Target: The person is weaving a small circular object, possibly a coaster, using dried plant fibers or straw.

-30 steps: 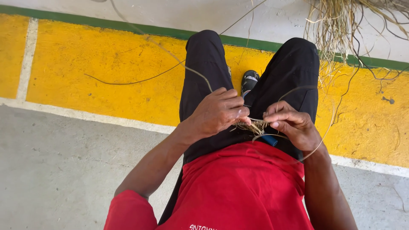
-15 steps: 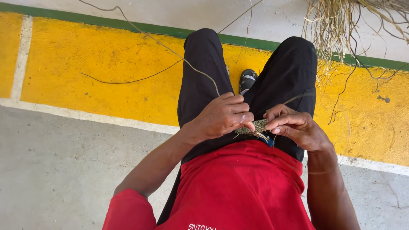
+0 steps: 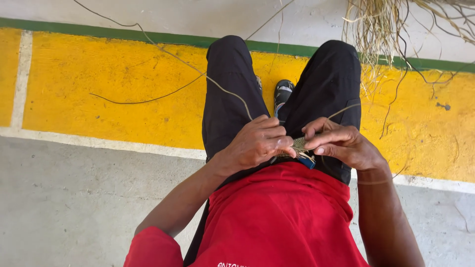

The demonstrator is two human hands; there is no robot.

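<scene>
Woven straw piece (image 3: pixel 300 145), small, greenish-tan, pinched by left hand (image 3: pixel 257 143) and right hand (image 3: pixel 341 146).

Woven piece (image 3: pixel 299 145): dry plant fibre, straw-coloured, matt, coarse; pinched between the left hand (image 3: pixel 257 143) and the right hand (image 3: pixel 341 144).
Loose strands (image 3: pixel 163 52): thin, stiff fibre, dull.
Fibre bundle (image 3: pixel 391 24): dried grass-like stalks, rough, frayed.
Shirt (image 3: pixel 282 217): red knit cloth, soft, matt.
Trousers (image 3: pixel 230 94): black cloth, matt.
Floor (image 3: pixel 74 198): bare grey concrete, gritty.
Painted band (image 3: pixel 99 89): yellow paint on concrete, scuffed.
</scene>
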